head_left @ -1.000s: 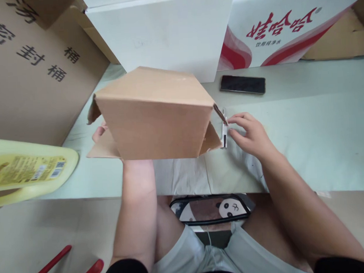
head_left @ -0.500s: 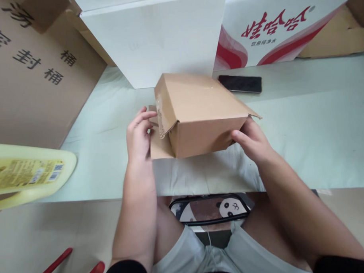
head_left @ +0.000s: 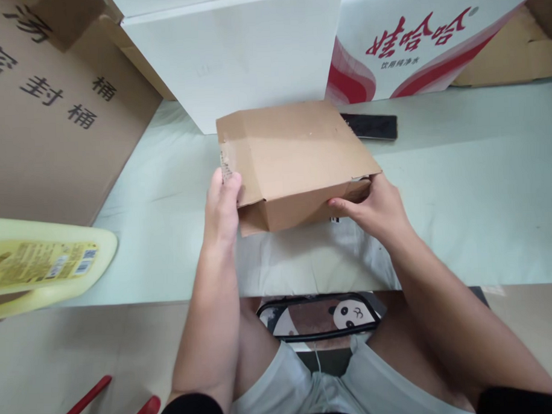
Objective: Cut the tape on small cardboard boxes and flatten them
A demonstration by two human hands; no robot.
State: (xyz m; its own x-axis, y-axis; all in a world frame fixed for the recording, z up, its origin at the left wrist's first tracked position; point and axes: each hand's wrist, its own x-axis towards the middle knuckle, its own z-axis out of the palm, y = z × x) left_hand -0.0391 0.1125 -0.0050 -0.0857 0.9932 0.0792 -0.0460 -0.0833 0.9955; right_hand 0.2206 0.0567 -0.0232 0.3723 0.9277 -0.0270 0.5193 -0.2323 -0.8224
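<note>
Between my hands is a small brown cardboard box, its end flaps loose at both sides. On the left, my left hand grips the torn-edged flap, the thumb lying on top and the other fingers hidden behind it. At the right end, my right hand holds the box, its thumb along the front wall and its fingers out of sight at the open side. A bit of black-and-white print shows under the front edge. What the box contains is hidden.
Behind the box stand a white carton and a white-and-red carton. A black phone lies just beyond the box's right corner. To the left are a big brown carton and a yellow bottle. The table has a pale green cover.
My left hand has moved onto the left flap, which is now lifted and flatter. The box has tipped and turned slightly, shifting left, and my right hand has slid a little left.
</note>
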